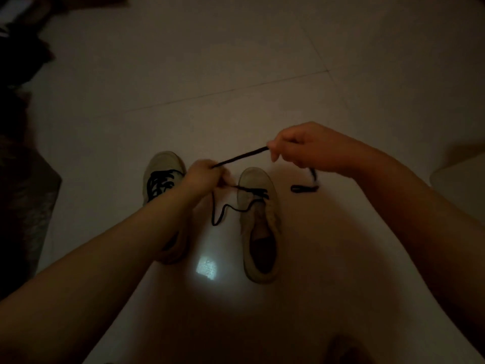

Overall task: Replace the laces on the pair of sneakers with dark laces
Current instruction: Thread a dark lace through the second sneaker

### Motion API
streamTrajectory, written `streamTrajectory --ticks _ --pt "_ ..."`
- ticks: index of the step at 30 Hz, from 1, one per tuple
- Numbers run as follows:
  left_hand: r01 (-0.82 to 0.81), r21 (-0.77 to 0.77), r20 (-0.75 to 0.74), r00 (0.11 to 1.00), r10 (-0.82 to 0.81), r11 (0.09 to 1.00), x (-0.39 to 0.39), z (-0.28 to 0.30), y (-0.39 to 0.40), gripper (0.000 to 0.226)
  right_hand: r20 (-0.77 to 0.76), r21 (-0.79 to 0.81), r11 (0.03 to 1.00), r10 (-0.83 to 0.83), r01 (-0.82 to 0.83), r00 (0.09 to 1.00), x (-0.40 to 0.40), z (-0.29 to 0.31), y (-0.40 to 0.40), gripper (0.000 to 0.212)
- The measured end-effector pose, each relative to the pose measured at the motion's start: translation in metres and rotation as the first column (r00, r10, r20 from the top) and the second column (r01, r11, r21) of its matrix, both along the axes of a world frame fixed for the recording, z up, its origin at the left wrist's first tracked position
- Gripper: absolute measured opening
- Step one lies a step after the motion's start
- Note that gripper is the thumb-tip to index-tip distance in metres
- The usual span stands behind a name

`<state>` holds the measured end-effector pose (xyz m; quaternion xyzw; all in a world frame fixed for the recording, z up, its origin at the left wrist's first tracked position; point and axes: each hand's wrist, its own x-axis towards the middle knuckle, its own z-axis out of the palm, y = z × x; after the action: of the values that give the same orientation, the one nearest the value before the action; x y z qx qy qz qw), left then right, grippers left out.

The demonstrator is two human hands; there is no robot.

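Two pale sneakers stand side by side on the white tiled floor (262, 61), toes pointing away from the person and long axes running roughly parallel, near to far. The left sneaker (162, 169) already carries dark lacing across its tongue, and its heel end is hidden under the left forearm. The right sneaker (258, 219) lies open, with the dark lace (240, 156) threaded only through the eyelets nearest the toe. From there one part of the lace drops in a slack loop onto the floor between the shoes. Another stretch is pulled taut in the air, slanting upward from left to right between the two hands. The left hand (204, 174) hovers above the gap between the shoes, its fingers curled tight round the lace. The right hand (301, 151) is held higher, fingers pinched together on the lace; the free end trails from it down to the floor beside the right sneaker.
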<state>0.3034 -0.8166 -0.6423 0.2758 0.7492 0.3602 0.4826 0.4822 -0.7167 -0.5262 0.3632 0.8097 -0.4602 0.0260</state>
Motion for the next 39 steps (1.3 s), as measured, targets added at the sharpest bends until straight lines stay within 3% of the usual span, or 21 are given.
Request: streamTrajectory --ticks 1,3,4,6,8,9,11,13,14,16,18,21,23,24,26,27,28,30,32,34,39 --pt "-0.042 -0.106 0.014 0.999 0.043 0.993 -0.007 -0.007 -0.006 0.022 -0.014 -0.043 0.997 -0.060 0.059 0.998 0.004 -0.001 0.002 0.029" --pt "-0.003 -0.204 -0.126 0.992 -0.023 0.979 -0.012 -0.015 -0.015 0.015 -0.046 -0.134 0.980 -0.157 0.150 0.986 0.006 -0.009 0.003 0.030" --pt "0.033 -0.191 -0.237 0.968 -0.079 0.981 -0.010 -0.016 -0.019 0.030 -0.062 -0.184 0.966 -0.193 0.179 0.979 0.005 -0.014 0.001 0.030" --pt "0.140 0.035 -0.563 0.821 -0.096 0.990 0.002 -0.005 -0.022 0.050 -0.076 -0.276 0.940 -0.231 0.202 0.970 0.001 -0.025 -0.003 0.030" --pt "0.354 0.307 -0.777 0.629 0.018 0.883 0.024 0.021 -0.024 0.032 -0.082 -0.355 0.914 -0.242 0.199 0.967 -0.006 -0.034 -0.009 0.030" --pt "0.454 0.329 -0.811 0.585 0.001 0.828 0.037 0.029 -0.025 0.025 -0.091 -0.406 0.891 -0.259 0.202 0.962 -0.010 -0.038 -0.012 0.029" --pt "0.509 0.178 -0.727 0.645 -0.237 0.842 0.062 0.039 -0.024 0.029 -0.119 -0.558 0.797 -0.355 0.233 0.927 -0.021 -0.043 -0.017 0.028" --pt "0.476 -0.013 -0.407 0.801 -0.440 0.879 0.076 0.035 -0.020 0.035 -0.133 -0.767 0.595 -0.513 0.240 0.848 -0.031 -0.044 -0.019 0.028" --pt "0.467 0.021 -0.237 0.861 -0.450 0.884 0.080 0.031 -0.019 0.032 -0.125 -0.857 0.471 -0.585 0.210 0.801 -0.035 -0.042 -0.019 0.028" --pt "0.451 0.154 -0.042 0.892 -0.451 0.879 0.082 0.025 -0.020 0.021 -0.114 -0.943 0.302 -0.682 0.137 0.722 -0.040 -0.038 -0.016 0.027" --pt "0.542 0.165 -0.059 0.839 -0.540 0.824 0.080 0.018 -0.024 0.024 -0.107 -0.969 0.225 -0.759 0.104 0.642 -0.043 -0.033 -0.011 0.027" --pt "0.721 0.074 -0.378 0.660 -0.649 0.689 0.068 0.004 -0.035 0.044 -0.102 -0.982 0.166 -0.873 0.095 0.476 -0.045 -0.026 -0.002 0.028" --pt "0.728 0.079 -0.470 0.629 -0.619 0.681 0.055 -0.001 -0.039 0.051 -0.125 -0.978 0.183 -0.901 0.102 0.416 -0.043 -0.024 0.003 0.026" --pt "0.673 0.134 -0.426 0.702 -0.571 0.728 0.049 0.001 -0.039 0.044 -0.141 -0.969 0.215 -0.888 0.124 0.437 -0.042 -0.024 0.003 0.024" --pt "0.401 0.219 -0.165 0.914 -0.371 0.890 0.041 0.011 -0.034 0.027 -0.131 -0.899 0.342 -0.805 0.273 0.578 -0.041 -0.030 -0.002 0.024" --pt "0.207 0.215 0.020 0.976 -0.216 0.954 0.036 0.016 -0.029 0.022 -0.087 -0.816 0.439 -0.737 0.377 0.670 -0.039 -0.039 -0.006 0.027" --pt "0.010 0.182 0.198 0.979 -0.046 0.983 0.031 0.021 -0.024 0.020 -0.014 -0.701 0.539 -0.666 0.468 0.746 -0.036 -0.049 -0.011 0.031" --pt "-0.224 0.103 0.346 0.922 0.176 0.969 0.020 0.027 -0.017 0.021 0.106 -0.481 0.712 -0.533 0.512 0.840 -0.028 -0.069 -0.022 0.040" --pt "-0.266 0.064 0.372 0.901 0.224 0.962 0.013 0.029 -0.016 0.022 0.093 -0.404 0.849 -0.331 0.340 0.939 -0.018 -0.082 -0.035 0.030" --pt "-0.248 0.042 0.377 0.901 0.215 0.968 0.011 0.028 -0.017 0.022 0.013 -0.349 0.921 -0.177 0.171 0.984 -0.012 -0.086 -0.045 0.020" --pt "-0.254 -0.035 0.206 0.945 0.256 0.966 0.004 0.020 -0.019 0.022 -0.009 -0.385 0.883 -0.294 0.268 0.956 -0.021 -0.080 -0.045 0.034"
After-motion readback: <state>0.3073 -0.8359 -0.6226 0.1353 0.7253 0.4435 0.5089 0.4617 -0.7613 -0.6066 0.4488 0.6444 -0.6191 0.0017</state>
